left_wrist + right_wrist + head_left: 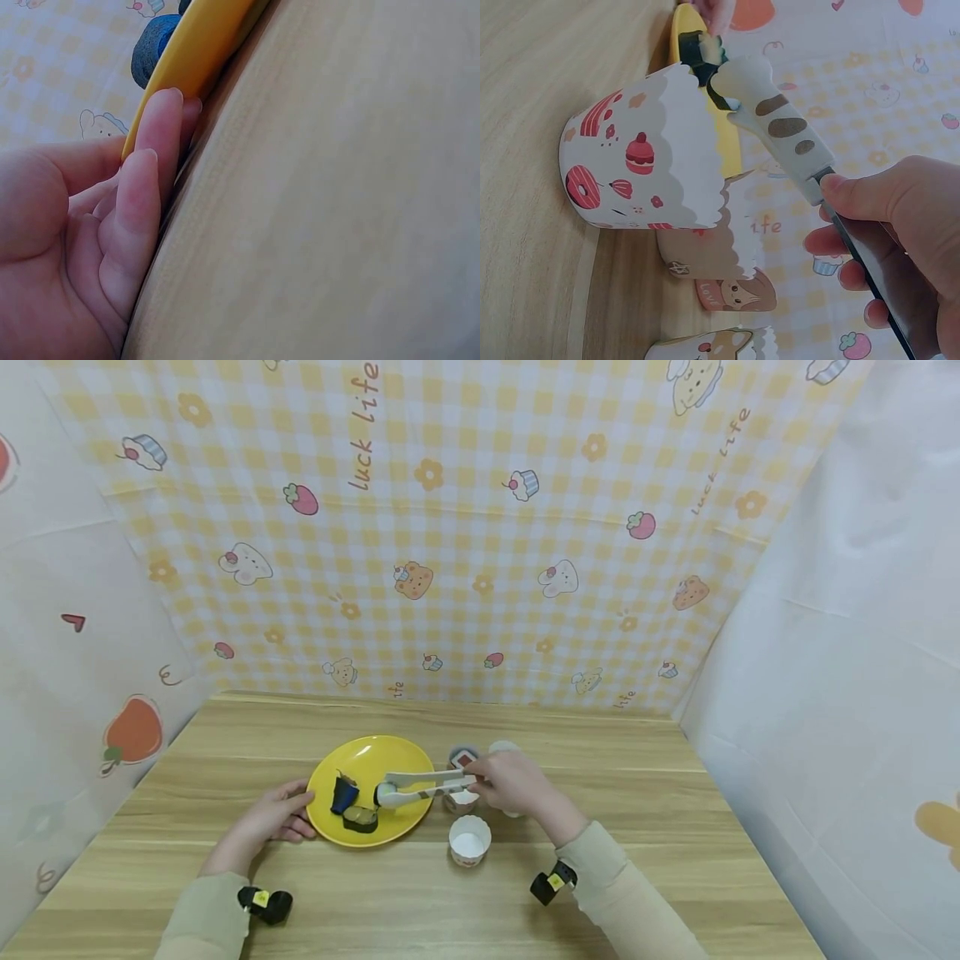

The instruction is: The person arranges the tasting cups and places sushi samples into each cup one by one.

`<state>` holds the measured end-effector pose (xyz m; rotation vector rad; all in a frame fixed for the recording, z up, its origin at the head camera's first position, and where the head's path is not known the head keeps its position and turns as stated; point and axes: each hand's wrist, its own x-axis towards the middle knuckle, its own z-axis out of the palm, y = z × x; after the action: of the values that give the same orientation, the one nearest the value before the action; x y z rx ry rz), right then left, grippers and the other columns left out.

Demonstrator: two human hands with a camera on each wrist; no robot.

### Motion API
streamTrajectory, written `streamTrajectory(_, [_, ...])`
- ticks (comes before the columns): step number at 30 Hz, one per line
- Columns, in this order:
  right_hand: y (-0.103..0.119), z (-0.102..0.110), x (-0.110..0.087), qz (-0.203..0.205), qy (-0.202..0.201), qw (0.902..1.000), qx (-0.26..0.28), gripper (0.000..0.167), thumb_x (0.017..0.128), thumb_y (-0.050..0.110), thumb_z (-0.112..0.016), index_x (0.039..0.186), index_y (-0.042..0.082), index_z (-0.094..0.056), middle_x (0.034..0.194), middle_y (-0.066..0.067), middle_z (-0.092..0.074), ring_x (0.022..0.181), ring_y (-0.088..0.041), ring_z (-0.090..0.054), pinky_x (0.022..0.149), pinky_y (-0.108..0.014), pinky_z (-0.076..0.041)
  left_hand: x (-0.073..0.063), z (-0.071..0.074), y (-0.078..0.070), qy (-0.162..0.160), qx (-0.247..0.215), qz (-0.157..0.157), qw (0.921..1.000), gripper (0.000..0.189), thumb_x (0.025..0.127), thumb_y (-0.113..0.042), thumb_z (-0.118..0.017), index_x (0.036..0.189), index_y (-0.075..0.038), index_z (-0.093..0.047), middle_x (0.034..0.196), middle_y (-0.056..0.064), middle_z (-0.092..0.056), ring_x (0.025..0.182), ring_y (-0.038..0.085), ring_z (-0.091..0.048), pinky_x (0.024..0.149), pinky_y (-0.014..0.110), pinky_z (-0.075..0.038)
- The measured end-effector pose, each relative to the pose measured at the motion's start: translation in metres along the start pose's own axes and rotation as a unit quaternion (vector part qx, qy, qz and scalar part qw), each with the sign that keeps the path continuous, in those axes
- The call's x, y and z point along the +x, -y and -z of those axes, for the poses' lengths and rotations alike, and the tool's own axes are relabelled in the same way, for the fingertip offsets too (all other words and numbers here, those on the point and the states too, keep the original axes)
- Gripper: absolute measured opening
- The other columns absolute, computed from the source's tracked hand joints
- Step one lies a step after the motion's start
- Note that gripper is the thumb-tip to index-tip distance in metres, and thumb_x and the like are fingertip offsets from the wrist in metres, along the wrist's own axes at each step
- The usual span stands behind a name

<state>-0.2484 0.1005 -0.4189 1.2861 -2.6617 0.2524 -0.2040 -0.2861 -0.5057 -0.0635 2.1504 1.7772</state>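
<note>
My left hand (279,817) pinches the left rim of a yellow plate (375,756), thumb on top and fingers underneath in the left wrist view. On the plate lie a dark blue-wrapped sushi piece (344,795) and a sushi piece with a pale yellowish top (361,819). My right hand (517,783) grips a pair of tongs (784,124) with white cat-paw ends marked by brown stripes. Their tips reach over the plate's right half, and another dark-wrapped piece (721,99) shows between them. Most of that piece is hidden by the paw ends.
Several paper cups stand right of the plate. A white-lined cup (469,842) is nearest, another cup (461,803) sits partly under the tongs, and one with something reddish inside (463,756) stands behind. A further cup (504,747) is partly hidden by my right hand.
</note>
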Motion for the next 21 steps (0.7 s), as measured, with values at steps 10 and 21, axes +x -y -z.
streamTrajectory(10, [0.002, 0.005, -0.007, -0.011, -0.001, 0.9999, -0.008, 0.015, 0.087, 0.024, -0.071, 0.101, 0.017, -0.073, 0.073, 0.01, -0.061, 0.057, -0.004, -0.043, 0.047, -0.019, -0.034, -0.001, 0.0, 0.0, -0.003, 0.005, 0.004, 1.0, 0.059, 0.104, -0.02, -0.04, 0.145, 0.012, -0.014, 0.076, 0.01, -0.061, 0.063, 0.02, -0.065, 0.055, 0.031, -0.054])
streamTrajectory(21, [0.0, 0.009, -0.017, -0.006, -0.026, 0.9995, -0.014, 0.02, 0.086, 0.023, -0.073, 0.104, 0.014, -0.073, 0.085, 0.006, -0.068, 0.064, -0.004, -0.053, 0.048, -0.019, -0.039, 0.0, 0.0, 0.001, -0.004, 0.004, 0.004, 1.0, 0.058, 0.104, -0.02, -0.04, 0.146, 0.012, -0.014, 0.077, 0.01, -0.061, 0.063, 0.02, -0.065, 0.055, 0.031, -0.054])
